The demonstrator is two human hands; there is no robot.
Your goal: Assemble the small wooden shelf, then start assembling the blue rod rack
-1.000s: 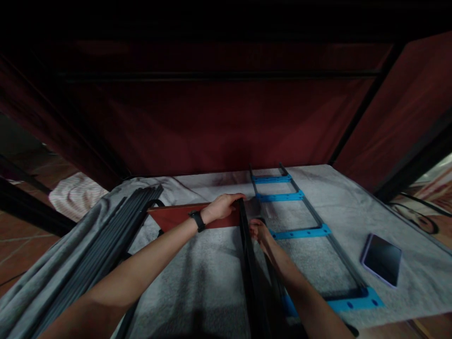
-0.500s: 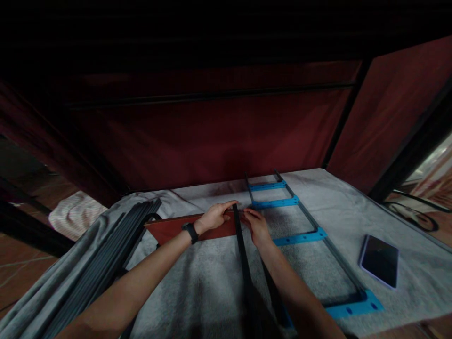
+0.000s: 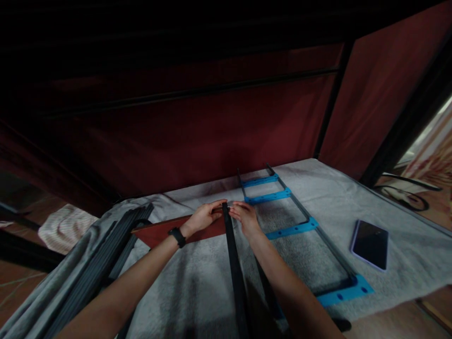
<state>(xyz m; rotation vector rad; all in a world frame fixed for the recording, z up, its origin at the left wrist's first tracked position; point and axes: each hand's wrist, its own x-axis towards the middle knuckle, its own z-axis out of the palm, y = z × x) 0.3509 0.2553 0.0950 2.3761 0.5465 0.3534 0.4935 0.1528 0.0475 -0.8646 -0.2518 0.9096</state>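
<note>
A dark metal bar [image 3: 233, 263] stands nearest me, running from the bottom edge up to both hands. Against its far end meets a reddish-brown board [image 3: 208, 231] that stretches to the left. My left hand [image 3: 203, 219], with a black watch on its wrist, grips the bar's far end from the left, its fingers over the top and its thumb by the board. From the right, my right hand [image 3: 246, 219] pinches a small thin metal piece, like a screw, against the bar's side. The fingertips hide most of that piece.
On the right lies a ladder-like frame of grey bars with blue crosspieces [image 3: 294, 228], and beyond it a phone [image 3: 370, 245]. Several dark bars [image 3: 95, 268] are bundled at left. A grey cloth [image 3: 183, 287] lies underneath; a dark red panel [image 3: 212, 141] rises behind.
The view has turned slightly, shifting everything leftward. My right fingertips have closed in on the bar's side, with the thin metal piece now showing between them and the bar. My left hand keeps its hold.
</note>
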